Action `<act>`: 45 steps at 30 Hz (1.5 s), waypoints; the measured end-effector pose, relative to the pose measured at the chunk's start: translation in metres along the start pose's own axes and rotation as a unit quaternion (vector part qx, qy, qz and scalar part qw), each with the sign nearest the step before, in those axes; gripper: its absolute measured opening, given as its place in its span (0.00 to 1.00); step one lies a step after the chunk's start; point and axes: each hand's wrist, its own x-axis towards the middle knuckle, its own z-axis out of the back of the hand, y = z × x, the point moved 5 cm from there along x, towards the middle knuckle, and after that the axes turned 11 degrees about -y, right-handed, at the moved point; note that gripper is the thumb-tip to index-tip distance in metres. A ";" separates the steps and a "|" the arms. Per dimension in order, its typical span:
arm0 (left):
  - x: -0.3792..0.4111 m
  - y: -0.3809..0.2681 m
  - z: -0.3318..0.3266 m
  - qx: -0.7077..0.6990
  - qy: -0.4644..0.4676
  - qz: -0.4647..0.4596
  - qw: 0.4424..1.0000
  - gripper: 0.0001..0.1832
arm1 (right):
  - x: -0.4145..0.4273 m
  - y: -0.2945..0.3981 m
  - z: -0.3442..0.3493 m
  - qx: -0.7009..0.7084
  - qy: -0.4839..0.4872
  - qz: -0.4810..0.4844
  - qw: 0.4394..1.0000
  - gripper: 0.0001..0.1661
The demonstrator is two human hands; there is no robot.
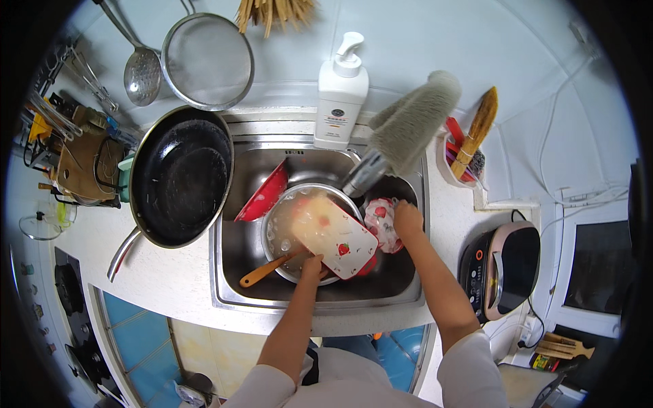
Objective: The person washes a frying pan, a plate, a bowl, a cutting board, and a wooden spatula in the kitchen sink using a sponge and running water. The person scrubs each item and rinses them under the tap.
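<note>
In the head view my left hand (pixel 312 268) grips the near edge of a rectangular white dish (pixel 352 249) with a red rim and strawberry print. The dish is tilted, its far end under cloudy water in a round metal basin (pixel 266 229). A wooden handle (pixel 270 268) sticks out of the basin beside my left hand. At the sink's right side my right hand (pixel 409 222) is closed on the edge of a suds-covered, strawberry-patterned dish (pixel 383 224); its exact shape is unclear. A red bowl (pixel 264 193) leans on its side behind the basin's left.
Everything stands in a stainless steel sink (pixel 240 293). A faucet (pixel 365 173) with a grey cloth (pixel 416 122) over it reaches in. A white pump bottle (pixel 342 97) stands behind. A black frying pan (pixel 181 178) rests at left, a rice cooker (pixel 502 270) at right.
</note>
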 end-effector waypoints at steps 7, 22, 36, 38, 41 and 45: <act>0.018 0.019 -0.026 -0.224 0.019 -0.070 0.972 0.18 | -0.008 0.000 -0.038 -0.012 0.123 -0.039 0.992 0.10; -0.065 -0.049 0.024 0.074 0.033 -0.097 0.992 0.17 | -0.001 -0.012 -0.068 -0.048 0.199 -0.050 0.978 0.11; -0.130 -0.077 0.052 0.234 0.048 -0.364 0.900 0.23 | -0.099 0.139 0.058 0.317 0.008 0.120 0.941 0.22; -0.137 -0.085 0.053 0.280 -0.001 -0.424 0.861 0.20 | -0.122 0.168 0.057 0.382 0.066 0.143 0.911 0.22; -0.163 -0.096 0.048 0.323 -0.039 -0.452 0.830 0.19 | -0.109 0.185 0.048 0.446 0.046 0.114 0.886 0.23; -0.176 -0.099 0.054 0.311 -0.039 -0.461 0.830 0.16 | -0.057 0.173 0.032 0.340 -0.072 0.146 0.926 0.21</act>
